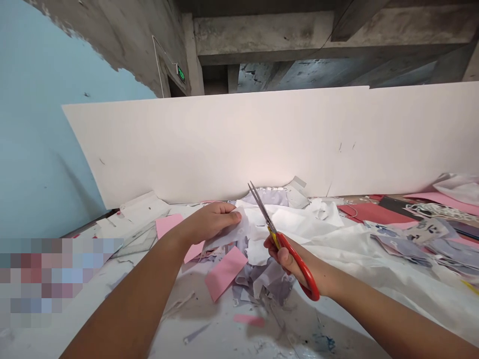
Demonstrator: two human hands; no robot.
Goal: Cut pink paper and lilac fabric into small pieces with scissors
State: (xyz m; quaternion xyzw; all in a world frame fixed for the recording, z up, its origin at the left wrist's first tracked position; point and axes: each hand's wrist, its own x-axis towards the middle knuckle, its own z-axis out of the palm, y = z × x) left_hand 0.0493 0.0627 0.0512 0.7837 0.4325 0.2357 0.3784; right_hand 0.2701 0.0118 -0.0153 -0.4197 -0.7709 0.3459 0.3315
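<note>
Left hand (208, 223) pinches one pale fabric piece (241, 230); right hand (291, 259) grips one pair of red-handled scissors (271, 227).

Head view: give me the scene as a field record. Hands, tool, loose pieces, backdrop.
left_hand: left hand grips a pale fabric piece
right_hand: right hand holds scissors
scissors_state: blades nearly together, pointing away from the person
handle_color: red, with some yellow near the pivot
in_front_of_hands: pink piece, lavender scraps
right_side: crumpled white sheet, patterned pieces
backdrop: white panel, blue wall
</note>
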